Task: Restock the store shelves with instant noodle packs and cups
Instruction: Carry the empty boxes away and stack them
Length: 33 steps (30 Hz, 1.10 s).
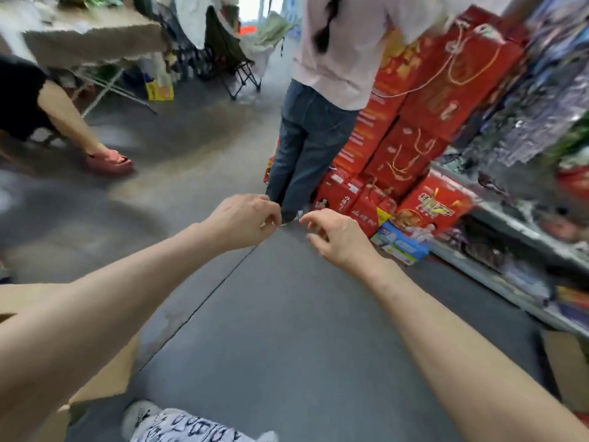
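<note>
Shelf goods (526,116) blur past reading — the cardboard box (108,374) hides behind a forearm, cut off left.

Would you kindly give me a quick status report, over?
Left hand curled, right hand loosely open, both empty. Shelves at right, stock blurred. Person standing in aisle ahead.

Both arms stuck out over the grey floor (287,330), left hand (245,220) curled in, right hand (338,239) loose-fingered and holding nothing. Red gift boxes (446,84) piled up right by the shelf (506,218).
</note>
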Motion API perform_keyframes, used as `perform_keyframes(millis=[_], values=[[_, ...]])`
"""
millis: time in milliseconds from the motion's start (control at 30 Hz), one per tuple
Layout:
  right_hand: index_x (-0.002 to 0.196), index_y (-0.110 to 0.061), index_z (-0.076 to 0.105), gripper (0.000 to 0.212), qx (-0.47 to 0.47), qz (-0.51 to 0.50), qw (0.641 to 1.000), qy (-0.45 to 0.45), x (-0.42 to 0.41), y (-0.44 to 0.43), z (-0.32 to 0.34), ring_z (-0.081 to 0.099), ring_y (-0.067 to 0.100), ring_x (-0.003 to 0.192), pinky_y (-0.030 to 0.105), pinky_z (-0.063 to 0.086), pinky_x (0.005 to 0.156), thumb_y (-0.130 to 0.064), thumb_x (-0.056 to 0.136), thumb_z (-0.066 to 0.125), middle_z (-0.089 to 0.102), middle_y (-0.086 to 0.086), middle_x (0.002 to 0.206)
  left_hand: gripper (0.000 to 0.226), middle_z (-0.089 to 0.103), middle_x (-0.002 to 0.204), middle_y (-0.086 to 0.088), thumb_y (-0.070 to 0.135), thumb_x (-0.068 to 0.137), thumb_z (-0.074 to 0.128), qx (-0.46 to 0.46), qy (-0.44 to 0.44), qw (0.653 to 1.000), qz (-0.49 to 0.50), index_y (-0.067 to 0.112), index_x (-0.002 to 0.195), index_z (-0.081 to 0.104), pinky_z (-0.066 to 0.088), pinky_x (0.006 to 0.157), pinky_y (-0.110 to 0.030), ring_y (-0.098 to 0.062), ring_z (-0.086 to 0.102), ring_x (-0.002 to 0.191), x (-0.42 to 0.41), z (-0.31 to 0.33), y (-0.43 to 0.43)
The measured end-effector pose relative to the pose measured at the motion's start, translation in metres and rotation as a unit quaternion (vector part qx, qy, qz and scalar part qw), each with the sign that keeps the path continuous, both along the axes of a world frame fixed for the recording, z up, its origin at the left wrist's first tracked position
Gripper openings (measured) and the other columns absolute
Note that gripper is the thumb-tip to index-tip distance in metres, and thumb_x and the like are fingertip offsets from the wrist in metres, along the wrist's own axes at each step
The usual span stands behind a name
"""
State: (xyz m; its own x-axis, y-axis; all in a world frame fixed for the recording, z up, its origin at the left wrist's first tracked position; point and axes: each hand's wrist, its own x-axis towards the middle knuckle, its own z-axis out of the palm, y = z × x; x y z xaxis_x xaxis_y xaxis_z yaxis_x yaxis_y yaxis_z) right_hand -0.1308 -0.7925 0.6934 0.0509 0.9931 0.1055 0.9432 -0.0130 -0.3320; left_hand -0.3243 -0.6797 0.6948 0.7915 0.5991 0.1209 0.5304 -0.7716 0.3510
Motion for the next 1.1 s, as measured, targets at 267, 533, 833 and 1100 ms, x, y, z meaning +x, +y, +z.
perform_keyframes(millis=[267, 533, 833, 1100], values=[[0.121, -0.021, 0.064, 0.032, -0.011, -0.172, 0.985, -0.008, 0.149, -0.160, 0.011, 0.050, 0.007, 0.083, 0.033, 0.049, 0.083, -0.012, 0.091, 0.065, 0.064, -0.003, 0.106, 0.009, 0.062, 0.092, 0.012, 0.032, 0.088, 0.057, 0.006, -0.028, 0.989, -0.148, 0.033, 0.091, 0.065, 0.050, 0.074, -0.033, -0.015, 0.061, 0.089, 0.186, 0.012, -0.097], [0.115, -0.018, 0.067, 0.036, 0.012, -0.310, 0.951, -0.001, 0.264, -0.248, 0.007, 0.056, 0.014, 0.075, 0.032, 0.051, 0.076, -0.004, 0.082, 0.063, 0.061, -0.007, 0.099, 0.013, 0.067, 0.100, 0.010, 0.031, 0.087, 0.059, 0.008, -0.008, 0.961, -0.278, 0.032, 0.096, 0.068, 0.053, 0.080, -0.036, -0.016, 0.063, 0.095, 0.359, 0.020, -0.148], [0.112, -0.017, 0.068, 0.033, 0.013, -0.415, 0.910, 0.004, 0.431, -0.265, -0.003, 0.063, 0.020, 0.082, 0.039, 0.052, 0.078, -0.008, 0.081, 0.065, 0.063, -0.001, 0.096, 0.013, 0.068, 0.094, 0.008, 0.031, 0.088, 0.059, -0.001, -0.006, 0.920, -0.391, 0.029, 0.095, 0.069, 0.051, 0.081, -0.033, -0.018, 0.064, 0.093, 0.579, 0.007, -0.145], [0.111, -0.014, 0.070, 0.033, 0.034, -0.502, 0.864, 0.022, 0.572, -0.288, -0.006, 0.063, 0.020, 0.075, 0.036, 0.054, 0.075, -0.004, 0.080, 0.069, 0.066, 0.004, 0.096, 0.013, 0.064, 0.093, 0.009, 0.029, 0.088, 0.060, -0.002, 0.020, 0.876, -0.482, 0.027, 0.096, 0.069, 0.051, 0.079, -0.032, -0.016, 0.063, 0.095, 0.761, 0.019, -0.163]])
